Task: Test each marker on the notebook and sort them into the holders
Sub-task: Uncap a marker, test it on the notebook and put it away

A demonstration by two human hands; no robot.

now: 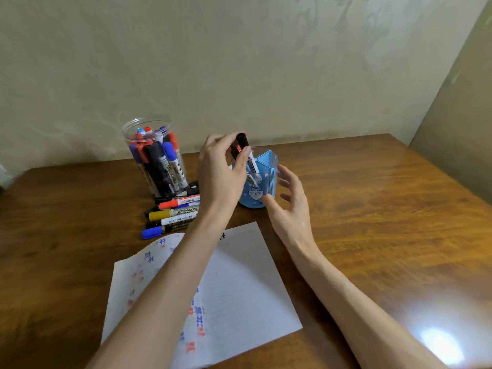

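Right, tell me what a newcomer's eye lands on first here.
The left hand holds a black-capped white marker partway into the blue plastic holder at centre, the open right hand beside it. At back left stands a clear plastic jar packed with markers; nearer lies white notebook paper bearing red and blue test marks.

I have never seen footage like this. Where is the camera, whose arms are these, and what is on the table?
No machine here: a camera worn on a person's head looks down at their bare arms. The left hand grips a black-capped white marker, its lower end in the blue plastic holder. The right hand is open beside that holder. On the brown wooden table are a clear plastic jar of markers, loose markers and a white paper sheet with red and blue test marks.
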